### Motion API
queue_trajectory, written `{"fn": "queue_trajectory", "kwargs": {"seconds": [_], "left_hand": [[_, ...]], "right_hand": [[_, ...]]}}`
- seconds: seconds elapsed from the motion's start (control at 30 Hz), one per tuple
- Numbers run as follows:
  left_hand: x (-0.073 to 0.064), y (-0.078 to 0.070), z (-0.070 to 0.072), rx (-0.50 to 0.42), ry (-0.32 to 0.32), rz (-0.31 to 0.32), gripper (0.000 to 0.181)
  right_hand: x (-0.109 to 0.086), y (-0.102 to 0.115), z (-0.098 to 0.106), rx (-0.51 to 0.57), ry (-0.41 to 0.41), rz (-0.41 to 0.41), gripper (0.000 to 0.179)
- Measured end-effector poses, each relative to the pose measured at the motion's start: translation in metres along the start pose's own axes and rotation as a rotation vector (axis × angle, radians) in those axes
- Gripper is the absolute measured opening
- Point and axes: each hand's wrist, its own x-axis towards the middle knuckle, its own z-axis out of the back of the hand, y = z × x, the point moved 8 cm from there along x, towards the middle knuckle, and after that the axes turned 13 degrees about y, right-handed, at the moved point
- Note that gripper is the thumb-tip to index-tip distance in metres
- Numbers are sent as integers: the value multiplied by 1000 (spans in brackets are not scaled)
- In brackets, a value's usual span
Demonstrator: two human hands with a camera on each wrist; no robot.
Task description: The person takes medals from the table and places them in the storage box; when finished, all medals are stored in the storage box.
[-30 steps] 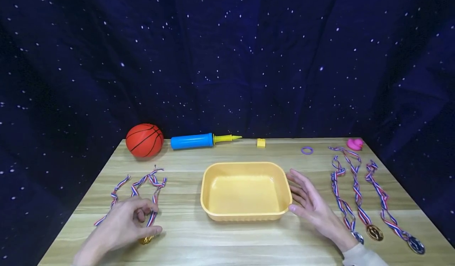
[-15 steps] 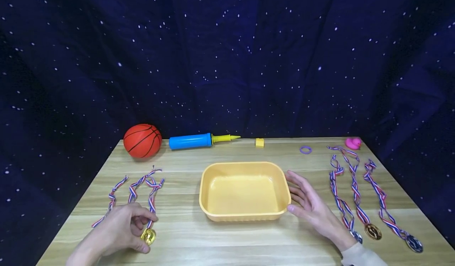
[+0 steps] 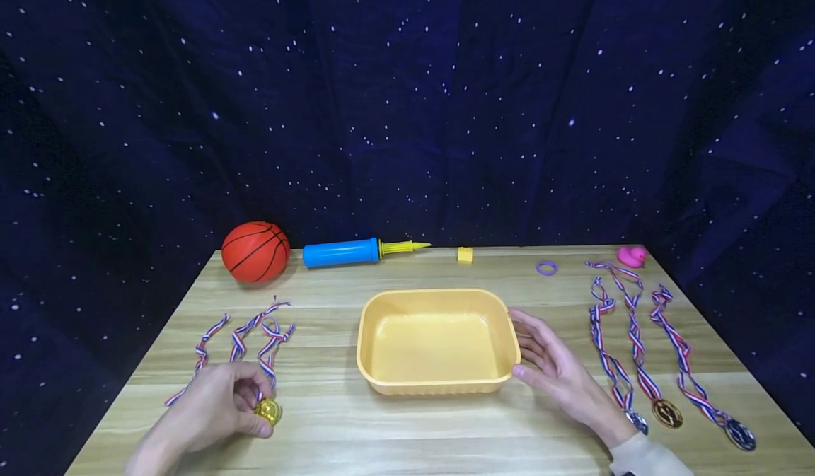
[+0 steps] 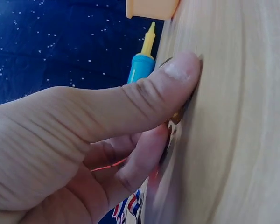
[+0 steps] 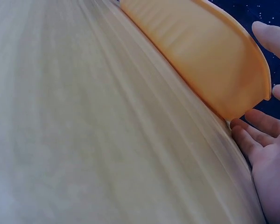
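My left hand (image 3: 213, 405) pinches a gold medal (image 3: 269, 411) between thumb and forefinger at the table's left front. In the left wrist view the thumb (image 4: 144, 100) covers most of the medal, close to the wood. Its striped red, white and blue ribbon (image 3: 267, 356) trails away from me over the table. A yellow plastic basin (image 3: 439, 390) stands in the middle with nothing in it. Beside its right wall my right hand (image 3: 557, 373) rests with fingers loosely extended, the thumb tip right at the rim. The right wrist view shows those fingers (image 5: 259, 133) at the basin's lower corner.
Two more ribbons (image 3: 202, 349) lie left, partly hidden by my hand. On the right lie three ribboned medals, among them a bronze-toned medal (image 3: 667, 413) and a silver medal (image 3: 741, 434). Along the back are a basketball (image 3: 255, 252), blue pump (image 3: 340, 252), yellow block (image 3: 465, 255), purple ring (image 3: 547, 268) and pink duck (image 3: 632, 256).
My left thumb and forefinger have come together on the gold medal, which has shifted slightly away from me and tilted. Its ribbon has slackened. The right hand has barely moved.
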Motion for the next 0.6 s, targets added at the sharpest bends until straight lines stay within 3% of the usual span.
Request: {"fn": "queue_trajectory", "kwargs": {"seconds": [0.27, 0.6], "left_hand": [[2, -1, 1, -8, -47, -17, 44], [1, -11, 11, -98, -250, -113, 31]], "right_hand": [[-2, -3, 0, -3, -12, -44, 81], [0, -1, -1, -20, -3, -25, 81]]}}
